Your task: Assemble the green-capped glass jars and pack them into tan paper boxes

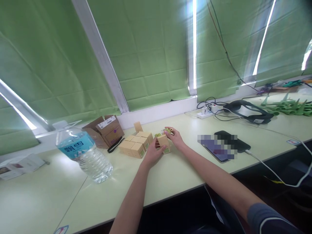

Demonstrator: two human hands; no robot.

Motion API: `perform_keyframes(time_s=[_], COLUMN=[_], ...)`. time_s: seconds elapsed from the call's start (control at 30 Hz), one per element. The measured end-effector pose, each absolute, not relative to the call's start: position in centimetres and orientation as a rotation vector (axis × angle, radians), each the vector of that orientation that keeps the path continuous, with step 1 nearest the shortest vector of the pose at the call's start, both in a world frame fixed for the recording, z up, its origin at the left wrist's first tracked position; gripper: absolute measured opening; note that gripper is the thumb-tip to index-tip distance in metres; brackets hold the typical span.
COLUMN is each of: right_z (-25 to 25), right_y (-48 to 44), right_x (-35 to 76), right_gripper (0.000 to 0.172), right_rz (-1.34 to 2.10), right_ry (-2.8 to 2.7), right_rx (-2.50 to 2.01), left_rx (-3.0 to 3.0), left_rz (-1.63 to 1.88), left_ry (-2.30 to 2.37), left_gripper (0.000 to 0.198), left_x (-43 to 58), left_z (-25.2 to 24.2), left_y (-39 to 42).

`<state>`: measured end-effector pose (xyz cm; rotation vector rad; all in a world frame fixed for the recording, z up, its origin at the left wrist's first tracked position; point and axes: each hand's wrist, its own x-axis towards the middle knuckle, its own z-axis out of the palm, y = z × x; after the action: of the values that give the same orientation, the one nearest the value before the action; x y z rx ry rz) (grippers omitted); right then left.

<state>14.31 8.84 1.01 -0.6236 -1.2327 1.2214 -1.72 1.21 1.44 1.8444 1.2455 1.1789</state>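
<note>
My left hand (153, 153) is closed round a small tan box (163, 140) with a green panel low on its front, at the table's middle. Just behind that box, the fingers of my right hand (175, 137) close on a small green trinket (167, 130) with a yellowish loop. Another bit of green shows above the box's top left; whether it belongs to the same trinket I cannot tell. Left of my hands, several similar tan boxes (133, 147) stand packed together. A tan flap or box (137, 126) sticks up behind them.
A large water bottle (92, 159) and an open cardboard box (107, 132) stand to the left, near a black strap (115, 145). On the right lie two phones (216, 149), a cable, a power strip (205, 113), a black headset (251, 112) and green cone-shaped pieces (292, 107).
</note>
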Motion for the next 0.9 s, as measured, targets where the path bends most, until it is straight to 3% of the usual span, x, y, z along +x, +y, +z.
perform_keyframes(time_s=[0.3, 0.9], right_z=[1.6, 3.3], right_y=[7.9, 6.7], right_x=[14.4, 15.5], right_gripper=[0.057, 0.052], right_rz=[1.275, 1.246], right_ry=[-1.23, -1.4], right_rx=[-0.61, -0.613], left_rx=[1.675, 1.753], left_rz=[1.202, 1.294], left_ry=[1.195, 1.245], left_gripper=[0.066, 0.06], left_x=[-1.7, -1.8], left_z=[1.1, 0.9], left_y=[1.7, 2.1])
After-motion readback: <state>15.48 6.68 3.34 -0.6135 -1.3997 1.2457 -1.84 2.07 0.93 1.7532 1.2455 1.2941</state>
